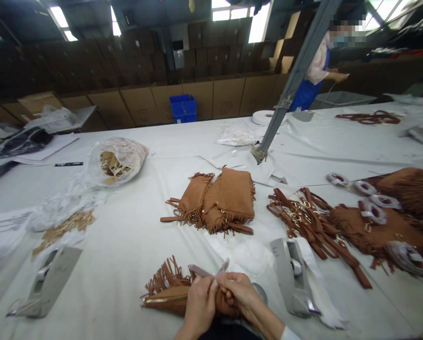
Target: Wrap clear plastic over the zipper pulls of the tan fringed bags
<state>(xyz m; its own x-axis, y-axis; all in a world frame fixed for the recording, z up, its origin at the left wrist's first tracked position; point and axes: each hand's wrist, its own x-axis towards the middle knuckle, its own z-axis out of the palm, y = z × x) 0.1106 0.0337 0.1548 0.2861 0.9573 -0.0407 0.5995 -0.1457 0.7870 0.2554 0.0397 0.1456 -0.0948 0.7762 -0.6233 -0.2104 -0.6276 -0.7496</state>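
Note:
A brown fringed bag (168, 297) with a gold zipper lies at the table's near edge, partly beneath my hands. My left hand (201, 300) and my right hand (240, 292) meet above it, fingertips pinched together. Between them is a shiny greyish strip (200, 270), its two ends sticking out in a V; its exact kind is unclear. Something round and grey shows beside my right hand, mostly hidden. Farther back lie stacked brown fringed pouches (234, 193) with short straps.
Tape dispensers stand left (53, 283) and right (292, 278). Brown straps (310, 222) with gold clasps and more bags (384, 226) lie at right. A plastic bag (126, 156) sits at back left. A grey post (296, 75) rises from the table; a person (317, 71) stands beyond.

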